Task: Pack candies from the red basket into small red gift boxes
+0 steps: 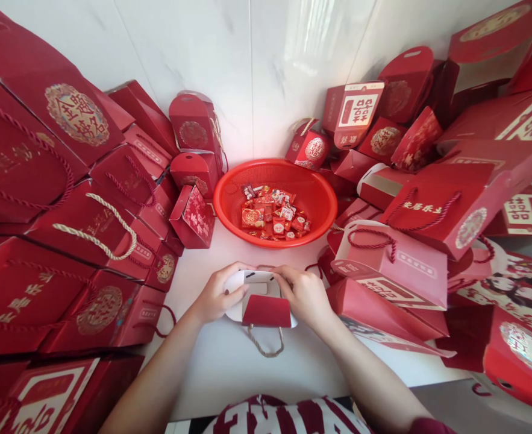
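A small red gift box (266,308) with white inner flaps and a rope handle lies on the white table just in front of me. My left hand (217,293) grips its left side, fingers curled on a white flap. On the right, my right hand (302,293) holds the box's other edge with closed fingers. Behind the box stands a round red plastic basket (313,191) with several small red wrapped candies (272,214) in it.
Piles of red gift bags and boxes (80,211) crowd the left side, and more red bags (396,265) crowd the right. A white wall rises behind the basket. A strip of white table (229,367) shows around the box.
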`<state>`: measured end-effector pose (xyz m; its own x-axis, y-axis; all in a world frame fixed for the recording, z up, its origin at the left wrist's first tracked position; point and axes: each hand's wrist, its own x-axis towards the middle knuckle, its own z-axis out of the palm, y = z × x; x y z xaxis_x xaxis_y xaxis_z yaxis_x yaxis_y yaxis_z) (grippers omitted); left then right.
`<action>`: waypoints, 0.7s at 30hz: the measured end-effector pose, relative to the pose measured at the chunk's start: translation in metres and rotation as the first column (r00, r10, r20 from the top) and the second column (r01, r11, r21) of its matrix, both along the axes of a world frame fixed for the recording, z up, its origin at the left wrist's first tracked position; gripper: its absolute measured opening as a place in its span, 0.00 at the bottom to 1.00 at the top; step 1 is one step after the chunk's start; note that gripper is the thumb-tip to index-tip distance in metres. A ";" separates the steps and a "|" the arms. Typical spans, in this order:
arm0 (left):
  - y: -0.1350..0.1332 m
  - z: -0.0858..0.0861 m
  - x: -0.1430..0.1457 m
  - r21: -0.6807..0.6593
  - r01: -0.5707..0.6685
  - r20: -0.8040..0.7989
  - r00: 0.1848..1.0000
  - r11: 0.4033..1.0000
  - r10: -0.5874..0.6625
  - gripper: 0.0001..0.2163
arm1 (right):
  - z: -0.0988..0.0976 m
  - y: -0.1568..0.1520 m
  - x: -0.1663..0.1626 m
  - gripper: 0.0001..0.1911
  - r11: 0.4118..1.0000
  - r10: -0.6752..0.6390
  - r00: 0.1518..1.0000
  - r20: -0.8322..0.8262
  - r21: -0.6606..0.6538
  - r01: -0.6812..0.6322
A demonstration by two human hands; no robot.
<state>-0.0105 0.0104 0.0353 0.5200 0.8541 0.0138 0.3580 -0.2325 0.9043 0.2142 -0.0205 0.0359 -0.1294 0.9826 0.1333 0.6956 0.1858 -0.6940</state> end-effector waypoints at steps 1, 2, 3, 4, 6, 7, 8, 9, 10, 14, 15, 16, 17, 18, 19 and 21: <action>0.000 -0.001 0.001 -0.020 -0.014 0.009 1.000 1.000 0.014 0.14 | -0.001 0.001 0.000 0.13 1.000 0.011 1.000 -0.027 0.000 -0.011; 0.000 -0.002 0.001 -0.023 -0.032 0.013 0.999 0.999 0.033 0.14 | -0.003 0.001 0.000 0.13 1.000 0.017 0.999 -0.046 0.004 -0.017; 0.000 -0.004 0.001 -0.013 -0.052 0.017 0.998 0.999 0.052 0.14 | -0.004 0.002 0.000 0.12 1.000 0.017 0.998 -0.055 0.014 -0.016; 0.000 -0.005 0.001 0.002 -0.069 0.023 0.997 0.998 0.069 0.13 | -0.004 0.002 0.000 0.12 0.999 0.014 0.998 -0.058 0.030 -0.012; 0.002 -0.007 0.000 0.034 -0.104 0.037 0.994 0.994 0.103 0.13 | -0.003 0.002 0.000 0.13 0.996 0.028 0.998 -0.061 0.085 -0.023; 0.003 -0.008 -0.001 0.049 -0.124 0.043 0.992 0.991 0.122 0.13 | -0.001 0.001 0.001 0.14 0.991 0.058 0.996 -0.066 0.122 -0.050; 0.004 -0.009 -0.002 0.063 -0.144 0.045 0.989 0.988 0.141 0.13 | 0.002 0.000 0.001 0.16 0.983 0.107 0.992 -0.069 0.160 -0.095; 0.006 -0.009 -0.004 0.076 -0.163 0.045 0.986 0.984 0.160 0.13 | 0.005 -0.001 0.002 0.18 0.968 0.168 0.984 -0.064 0.198 -0.153; 0.007 -0.010 -0.006 0.086 -0.176 0.045 0.984 0.981 0.173 0.13 | 0.008 -0.003 0.002 0.19 0.947 0.238 0.970 -0.047 0.231 -0.222; 0.011 -0.013 -0.011 0.119 -0.158 0.046 0.987 0.980 0.154 0.14 | 0.015 -0.005 0.004 0.21 0.837 0.481 0.873 0.084 0.253 -0.486; 0.011 -0.014 -0.012 0.118 -0.151 0.053 0.988 0.981 0.146 0.14 | 0.015 -0.005 0.003 0.21 0.810 0.523 0.845 0.113 0.241 -0.534; 0.012 -0.015 -0.013 0.112 -0.146 0.063 0.988 0.983 0.140 0.14 | 0.013 -0.005 0.003 0.20 0.789 0.553 0.821 0.139 0.229 -0.570; 0.013 -0.017 -0.013 0.100 -0.144 0.074 0.988 0.985 0.137 0.15 | 0.010 -0.004 0.002 0.19 0.773 0.572 0.804 0.164 0.219 -0.595; 0.013 -0.019 -0.013 0.084 -0.140 0.086 0.987 0.987 0.133 0.15 | 0.007 -0.003 0.001 0.17 0.763 0.580 0.793 0.188 0.216 -0.609; 0.014 -0.020 -0.013 0.068 -0.134 0.096 0.987 0.989 0.127 0.17 | 0.003 -0.003 0.000 0.15 0.759 0.577 0.789 0.212 0.216 -0.614; 0.015 -0.021 -0.014 0.055 -0.112 0.098 0.989 0.992 0.107 0.19 | -0.005 -0.002 -0.002 0.14 0.765 0.549 0.796 0.255 0.231 -0.601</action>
